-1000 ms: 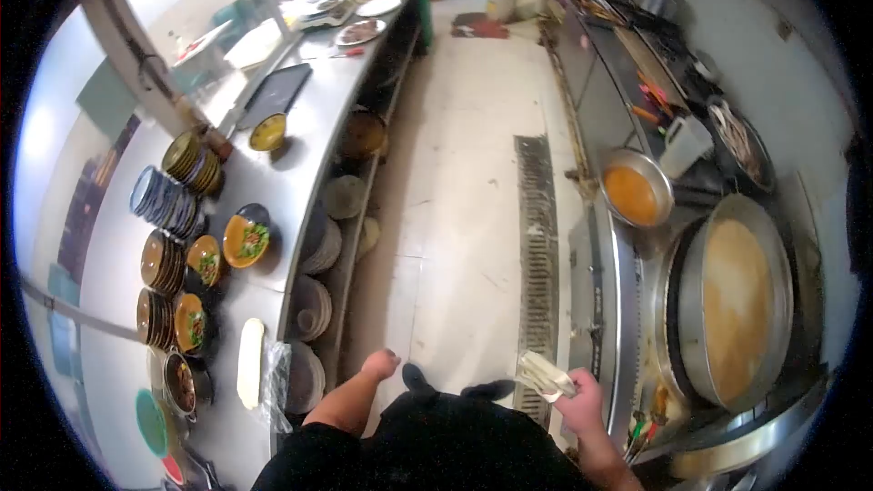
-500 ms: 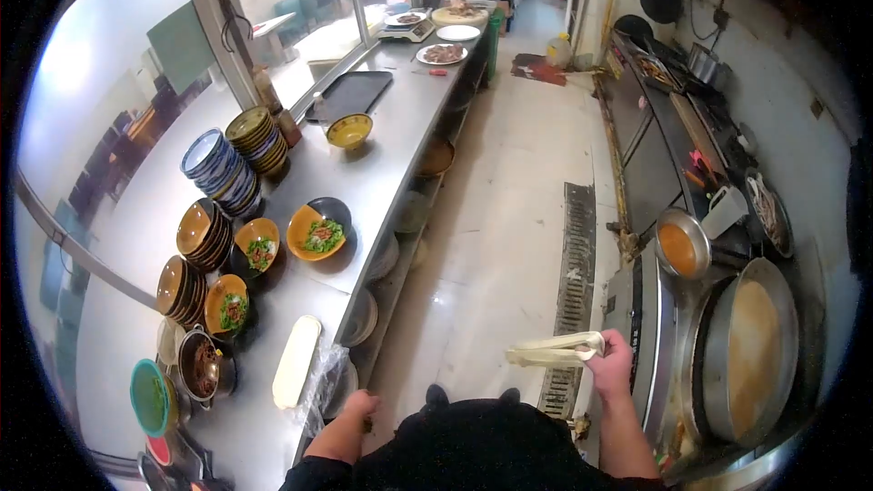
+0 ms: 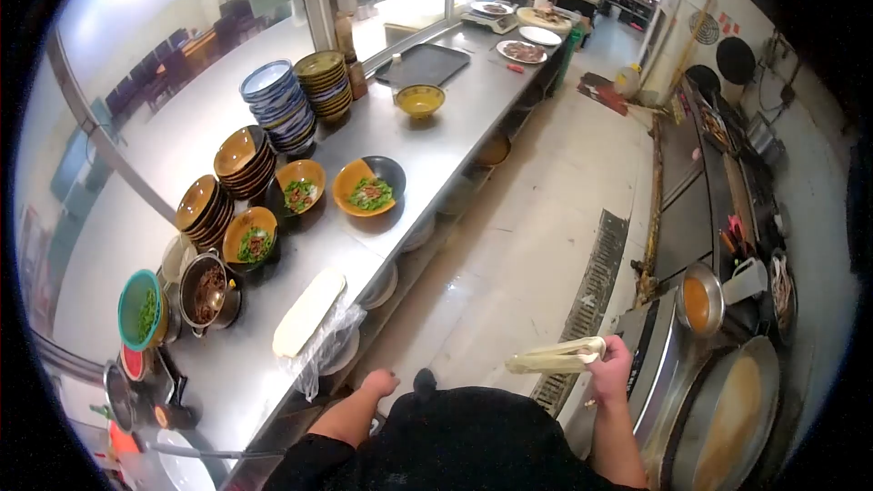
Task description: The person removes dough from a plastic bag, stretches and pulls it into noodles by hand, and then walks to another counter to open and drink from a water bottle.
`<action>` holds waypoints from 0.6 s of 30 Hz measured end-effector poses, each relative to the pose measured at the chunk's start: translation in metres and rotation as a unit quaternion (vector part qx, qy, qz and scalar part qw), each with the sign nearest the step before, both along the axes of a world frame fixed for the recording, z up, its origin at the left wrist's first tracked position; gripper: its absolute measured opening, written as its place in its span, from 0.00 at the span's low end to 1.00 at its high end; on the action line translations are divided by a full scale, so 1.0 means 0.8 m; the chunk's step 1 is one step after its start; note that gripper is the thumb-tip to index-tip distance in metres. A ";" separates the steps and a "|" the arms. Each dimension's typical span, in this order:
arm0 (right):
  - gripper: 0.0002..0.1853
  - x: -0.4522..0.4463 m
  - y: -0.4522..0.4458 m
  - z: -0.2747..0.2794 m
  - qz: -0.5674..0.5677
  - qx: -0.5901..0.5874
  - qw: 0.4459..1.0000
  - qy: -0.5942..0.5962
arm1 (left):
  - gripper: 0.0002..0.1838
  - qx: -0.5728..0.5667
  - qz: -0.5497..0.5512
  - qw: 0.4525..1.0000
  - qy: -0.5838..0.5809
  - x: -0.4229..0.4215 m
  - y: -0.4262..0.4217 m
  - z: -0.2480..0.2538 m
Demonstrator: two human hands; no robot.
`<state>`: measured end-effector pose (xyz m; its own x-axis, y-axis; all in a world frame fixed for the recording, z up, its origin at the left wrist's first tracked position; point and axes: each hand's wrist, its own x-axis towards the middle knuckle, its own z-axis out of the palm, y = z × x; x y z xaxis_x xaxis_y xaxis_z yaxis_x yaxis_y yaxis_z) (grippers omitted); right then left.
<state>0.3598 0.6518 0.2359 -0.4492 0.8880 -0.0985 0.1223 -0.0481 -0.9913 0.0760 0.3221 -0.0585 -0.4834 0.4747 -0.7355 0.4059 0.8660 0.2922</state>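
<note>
In the head view, the right hand point(image 3: 614, 368) has its grip closed around one end of a folded, pale dough strip point(image 3: 550, 359), which extends leftward over the aisle floor and its drain grate point(image 3: 591, 286), well apart from the worktop point(image 3: 241, 373). The left hand point(image 3: 380, 383) is near the worktop's aisle edge with its fingers curled; whether its grip is clenched or loose cannot be told, and nothing shows in it. Nearest to it on the worktop, along that aisle edge, lies a long dough slab point(image 3: 311, 314); just beside the slab, crumpled clear plastic point(image 3: 326, 356) hangs over the edge. Farther along, three two-tone bowls point(image 3: 351, 185) hold chopped greens, and stacked bowls point(image 3: 270, 102) stand toward the window edge. Toward the near end are a pot point(image 3: 229, 305) of dark food and a turquoise bowl point(image 3: 127, 300) of greens. Across the aisle, near the right hand, a wide pan point(image 3: 727, 418) holds brownish liquid.
</note>
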 end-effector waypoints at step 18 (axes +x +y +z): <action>0.11 0.026 0.001 0.014 -0.059 -0.006 0.998 -0.009 | 0.23 -0.028 -0.022 0.999 -0.039 -0.014 0.018 -0.008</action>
<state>0.3809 0.6526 0.2467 -0.3403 0.9331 -0.1160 0.1326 -0.0745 -0.9884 0.0644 0.3362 -0.0649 -0.4033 0.4511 -0.7962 0.4212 0.8639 0.2761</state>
